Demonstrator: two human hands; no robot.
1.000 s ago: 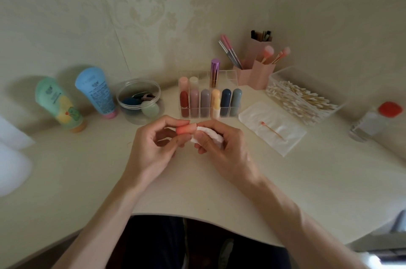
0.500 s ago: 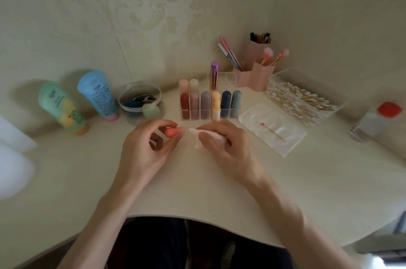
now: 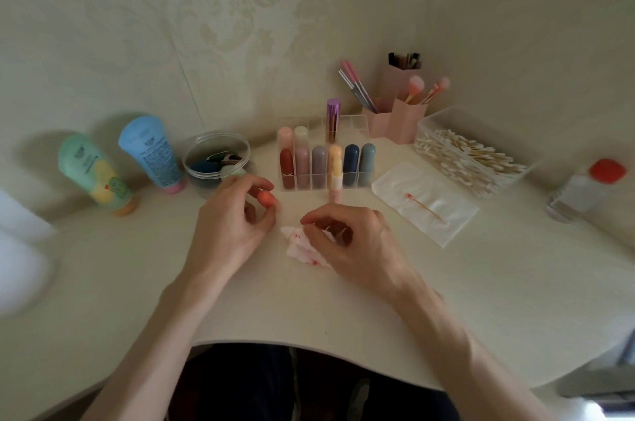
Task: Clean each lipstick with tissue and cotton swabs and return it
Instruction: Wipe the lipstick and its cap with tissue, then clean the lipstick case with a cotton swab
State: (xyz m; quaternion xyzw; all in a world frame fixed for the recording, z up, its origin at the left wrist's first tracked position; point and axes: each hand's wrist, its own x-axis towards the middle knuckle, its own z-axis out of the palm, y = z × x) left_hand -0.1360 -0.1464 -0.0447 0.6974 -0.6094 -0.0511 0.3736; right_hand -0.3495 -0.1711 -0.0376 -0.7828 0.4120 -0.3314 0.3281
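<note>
My left hand (image 3: 233, 218) pinches a small orange lipstick (image 3: 266, 198) between thumb and fingertips, just above the table. My right hand (image 3: 350, 242) is low over a crumpled white tissue (image 3: 300, 247) with red stains, its curled fingers holding the tissue against the table. Behind the hands stands a clear organizer (image 3: 364, 181) holding several lipsticks in red, pink, grey, yellow and blue. A pale pink cap (image 3: 334, 195) stands on the table just in front of it. A used cotton swab (image 3: 426, 208) lies on a flat white tissue (image 3: 446, 214) to the right.
A clear box of cotton swabs (image 3: 470, 159) and pink brush holders (image 3: 395, 120) stand at the back right. A bottle with a red cap (image 3: 584, 190) is at the far right. A clear jar (image 3: 216, 159) and two tubes (image 3: 151, 152) stand at the left.
My hands have drawn apart. The left carried the orange lipstick away to the left, and the right lowered the stained tissue to the table.
</note>
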